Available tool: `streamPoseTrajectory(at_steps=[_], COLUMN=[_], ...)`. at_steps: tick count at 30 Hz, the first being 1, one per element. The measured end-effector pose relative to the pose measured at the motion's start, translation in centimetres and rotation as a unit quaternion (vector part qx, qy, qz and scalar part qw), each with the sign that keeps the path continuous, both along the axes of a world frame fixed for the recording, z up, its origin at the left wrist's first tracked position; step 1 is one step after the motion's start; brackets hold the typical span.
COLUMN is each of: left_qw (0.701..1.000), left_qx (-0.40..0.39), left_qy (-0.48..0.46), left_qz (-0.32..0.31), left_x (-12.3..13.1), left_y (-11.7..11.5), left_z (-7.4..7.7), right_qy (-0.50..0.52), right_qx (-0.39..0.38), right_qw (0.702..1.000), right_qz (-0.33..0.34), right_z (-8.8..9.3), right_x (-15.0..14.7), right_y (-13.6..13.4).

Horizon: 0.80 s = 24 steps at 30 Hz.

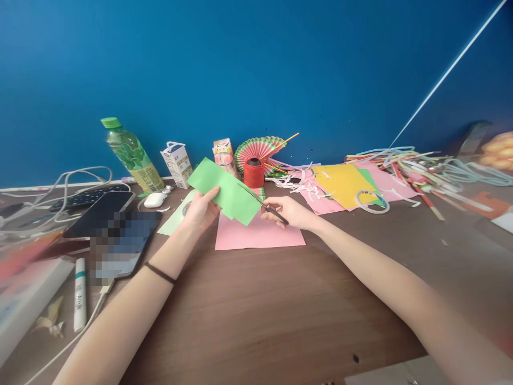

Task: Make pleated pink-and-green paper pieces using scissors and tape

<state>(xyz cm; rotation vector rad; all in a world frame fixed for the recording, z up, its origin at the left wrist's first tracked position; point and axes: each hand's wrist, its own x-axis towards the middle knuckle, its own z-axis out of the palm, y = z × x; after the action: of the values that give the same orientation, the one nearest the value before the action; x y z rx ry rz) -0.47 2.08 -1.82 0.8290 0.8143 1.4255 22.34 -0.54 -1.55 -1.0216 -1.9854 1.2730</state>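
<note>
My left hand [200, 211] is closed on the near edge of a folded green paper sheet [226, 190], holding it up above the desk. My right hand [286, 209] grips a pair of dark scissors [262, 203] whose blades reach into the right side of the green sheet. Below both hands a pink paper sheet [260, 235] lies flat on the brown desk [256, 321]. A pale green sheet [174, 220] lies under my left hand.
At the left lie a phone [120, 240], a tablet [98, 211], cables, a glue stick [80, 294] and a green bottle [130, 155]. Behind stand a small carton [177, 163], red thread spool [254, 174] and paper fan [260, 149]. Coloured sheets, a tape ring [372, 202] and paper strips spread at the right.
</note>
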Motion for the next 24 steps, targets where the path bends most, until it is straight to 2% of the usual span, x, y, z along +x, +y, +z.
streamPoseTrajectory(at_steps=[8,13,24], left_qw=[0.998,0.993,0.992], left_qx=[0.036,0.042,0.048], left_qy=[0.06,0.107,0.109], left_qz=[-0.003,-0.031,-0.045], left_x=[0.0,0.2,0.7], left_y=[-0.4,-0.9,-1.0], left_z=[0.2,0.3,0.1], right_qy=[0.006,0.007,0.008], right_qx=[-0.021,-0.024,-0.004], right_qw=[1.0,1.0,1.0], right_qz=[0.008,0.017,0.018], right_z=[-0.5,-0.1,0.2], right_x=[0.2,0.2,0.1], right_y=[0.5,0.3,0.0])
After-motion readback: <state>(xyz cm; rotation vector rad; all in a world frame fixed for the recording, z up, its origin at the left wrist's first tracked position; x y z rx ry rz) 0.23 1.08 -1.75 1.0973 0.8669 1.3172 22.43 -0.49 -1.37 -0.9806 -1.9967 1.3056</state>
